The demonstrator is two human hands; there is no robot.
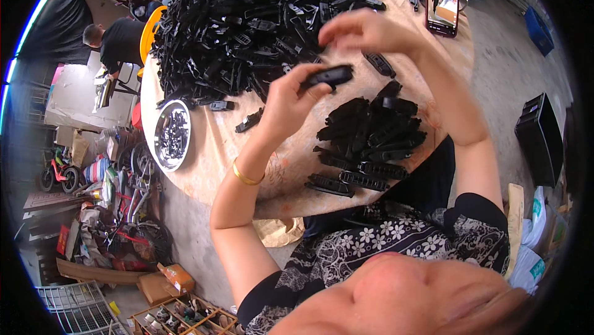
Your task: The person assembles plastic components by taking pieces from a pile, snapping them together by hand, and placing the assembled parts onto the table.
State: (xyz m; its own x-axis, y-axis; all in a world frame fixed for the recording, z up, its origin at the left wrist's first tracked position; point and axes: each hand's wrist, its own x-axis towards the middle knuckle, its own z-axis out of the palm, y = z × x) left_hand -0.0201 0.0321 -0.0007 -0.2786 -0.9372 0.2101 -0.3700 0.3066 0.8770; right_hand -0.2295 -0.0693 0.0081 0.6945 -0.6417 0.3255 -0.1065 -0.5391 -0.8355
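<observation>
Fingers of the left hand pinch a black plastic part, held above the counter. Just beyond it the right hand hovers, fingers curled loosely; whether it grips anything, I cannot tell. Near right lies a small stack; far left, a big heap, a bowl beside it.

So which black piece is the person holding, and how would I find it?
Start at the round table with the huge heap of black plastic pieces. Just in front of the heap, above the small tidy stack, the left hand is raised. The black piece sticks out of its fingertips: the only one lifted off the table, under the right hand.
</observation>
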